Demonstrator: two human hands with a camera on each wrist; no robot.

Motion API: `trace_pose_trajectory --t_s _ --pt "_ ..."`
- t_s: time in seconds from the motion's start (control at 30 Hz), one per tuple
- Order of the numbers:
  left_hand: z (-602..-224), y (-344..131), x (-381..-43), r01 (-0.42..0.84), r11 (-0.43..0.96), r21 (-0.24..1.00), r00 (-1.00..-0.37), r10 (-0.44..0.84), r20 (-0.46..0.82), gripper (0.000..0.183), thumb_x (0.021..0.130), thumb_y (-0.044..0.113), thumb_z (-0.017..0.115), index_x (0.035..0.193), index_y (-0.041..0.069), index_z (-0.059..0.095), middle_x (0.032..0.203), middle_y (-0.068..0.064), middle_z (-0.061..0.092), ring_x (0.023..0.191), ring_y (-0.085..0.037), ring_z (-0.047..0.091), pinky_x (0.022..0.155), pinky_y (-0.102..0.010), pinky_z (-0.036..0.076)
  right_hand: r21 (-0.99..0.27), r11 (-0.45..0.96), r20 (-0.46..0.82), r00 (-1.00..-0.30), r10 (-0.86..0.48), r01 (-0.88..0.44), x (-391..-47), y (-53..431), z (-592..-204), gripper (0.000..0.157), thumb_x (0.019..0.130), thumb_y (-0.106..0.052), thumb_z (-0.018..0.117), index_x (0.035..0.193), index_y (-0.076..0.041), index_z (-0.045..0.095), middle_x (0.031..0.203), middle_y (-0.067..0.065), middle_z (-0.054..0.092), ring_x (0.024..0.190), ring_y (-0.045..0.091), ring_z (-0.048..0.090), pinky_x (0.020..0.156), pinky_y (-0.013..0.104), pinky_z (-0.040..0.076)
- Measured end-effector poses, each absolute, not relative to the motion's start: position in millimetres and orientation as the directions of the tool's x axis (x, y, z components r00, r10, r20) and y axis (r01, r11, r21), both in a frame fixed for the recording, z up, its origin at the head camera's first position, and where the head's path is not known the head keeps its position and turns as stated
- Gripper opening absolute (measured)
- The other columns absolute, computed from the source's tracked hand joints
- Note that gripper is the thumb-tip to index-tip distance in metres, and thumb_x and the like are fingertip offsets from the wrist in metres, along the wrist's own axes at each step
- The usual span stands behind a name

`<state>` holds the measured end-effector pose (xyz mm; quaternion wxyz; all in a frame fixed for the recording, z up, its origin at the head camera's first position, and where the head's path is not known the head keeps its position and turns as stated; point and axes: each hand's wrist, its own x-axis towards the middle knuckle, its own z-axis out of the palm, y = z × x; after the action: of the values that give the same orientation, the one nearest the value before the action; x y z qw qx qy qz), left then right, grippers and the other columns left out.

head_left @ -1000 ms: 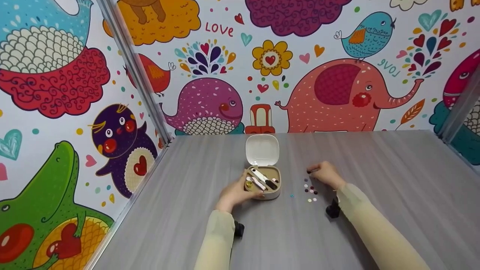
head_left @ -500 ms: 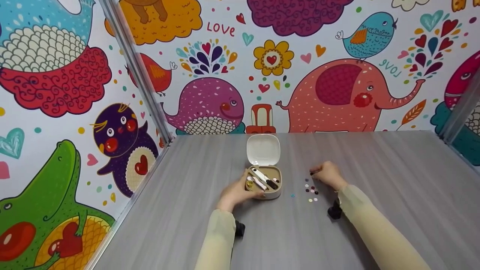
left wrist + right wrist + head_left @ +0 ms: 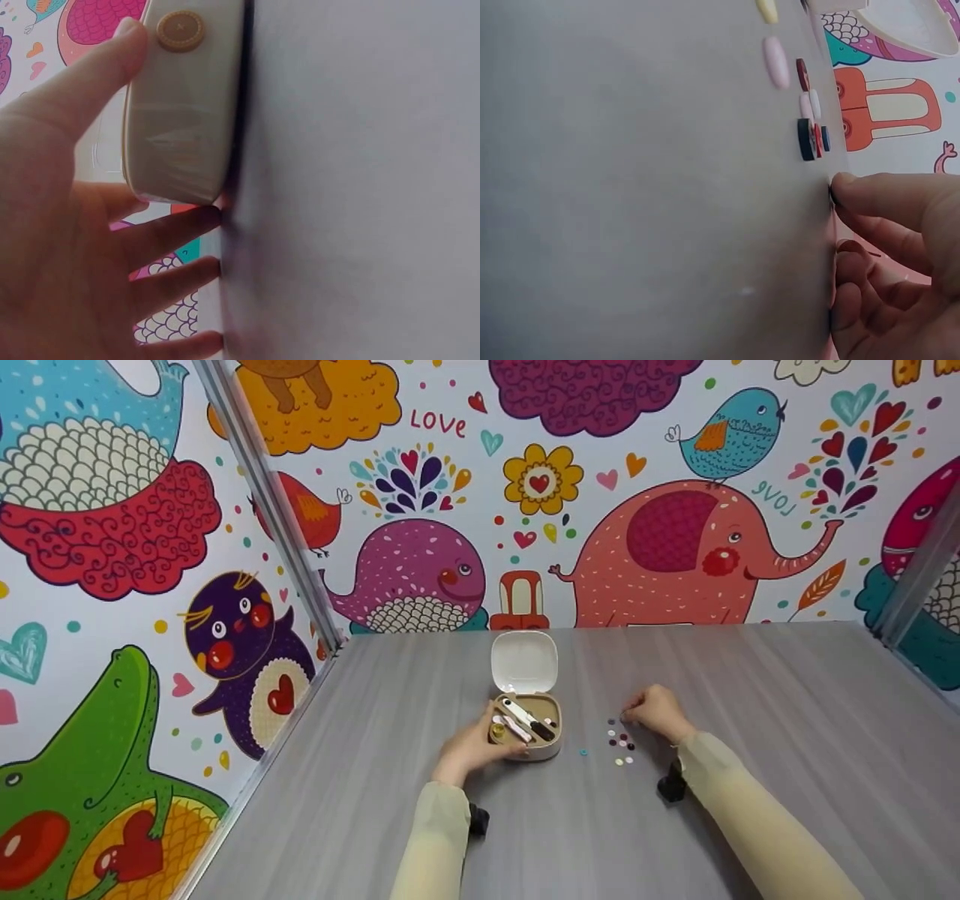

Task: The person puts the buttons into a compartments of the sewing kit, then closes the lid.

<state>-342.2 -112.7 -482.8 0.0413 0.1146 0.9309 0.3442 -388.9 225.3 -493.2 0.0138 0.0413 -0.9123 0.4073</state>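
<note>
A small cream sewing box (image 3: 546,751) stands with its white lid (image 3: 524,662) raised. My left hand (image 3: 471,748) holds the box at its front left corner. In the left wrist view, the thumb lies near a brown button-shaped clasp (image 3: 181,31), while several fingertips touch the table. Inside the box are a white and black tool (image 3: 529,720), a gold-coloured round item (image 3: 498,730) and other small pieces. To the right, my right hand (image 3: 660,714) pinches a small dark button (image 3: 832,193) at the tabletop; the fingers hide most of it.
Several loose buttons (image 3: 623,737) in dark, pink and white lie just left of the right hand. Nearer the front are a yellow button (image 3: 619,763) and a pale one (image 3: 630,760). A blue button (image 3: 583,752) lies by the box. Patterned walls border the grey table (image 3: 750,690).
My right hand has shifted slightly right and toward me, and the dark button in its fingers has become less visible in the head view. The left hand stays on the sewing box.
</note>
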Motion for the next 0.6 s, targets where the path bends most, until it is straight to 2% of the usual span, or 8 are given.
trace_pose_trajectory --t_s 0.2,0.43,0.6 --pt "-483.6 -112.5 -343.1 0.183 0.739 0.648 -0.970 0.242 -0.001 0.109 0.075 0.060 0.073 0.155 0.009 0.019 0.141 -0.026 0.046 0.122 -0.040 0.051 0.097 -0.052 0.042 -0.751 0.653 0.079 -0.995 -0.061 -0.100 -385.6 229.8 -496.1 0.008 0.077 -0.006 0.073 0.072 0.000 0.071 0.056 -0.005 0.053 0.050 0.009 0.045 0.044 0.025 0.035" --pt "-483.6 -112.2 -341.9 0.186 0.723 0.665 -0.968 0.250 -0.001 0.110 0.075 0.059 0.074 0.155 0.008 0.019 0.143 -0.026 0.043 0.124 -0.041 0.048 0.099 -0.053 0.040 -0.786 0.617 0.014 -0.998 -0.059 -0.047 -382.2 234.8 -491.3 0.013 0.081 -0.008 0.068 0.071 0.000 0.069 0.053 -0.005 0.047 0.046 0.010 0.038 0.042 0.026 0.030" --pt "-481.9 -113.6 -341.2 0.174 0.733 0.658 -0.969 0.248 -0.020 0.109 0.077 0.059 0.073 0.155 0.007 0.018 0.144 -0.026 0.042 0.125 -0.040 0.047 0.100 -0.052 0.040 -0.794 0.603 0.048 -0.997 -0.059 -0.074 -381.9 235.6 -483.2 0.018 0.079 -0.007 0.068 0.062 -0.003 0.065 0.050 -0.007 0.044 0.044 0.008 0.035 0.041 0.025 0.026"
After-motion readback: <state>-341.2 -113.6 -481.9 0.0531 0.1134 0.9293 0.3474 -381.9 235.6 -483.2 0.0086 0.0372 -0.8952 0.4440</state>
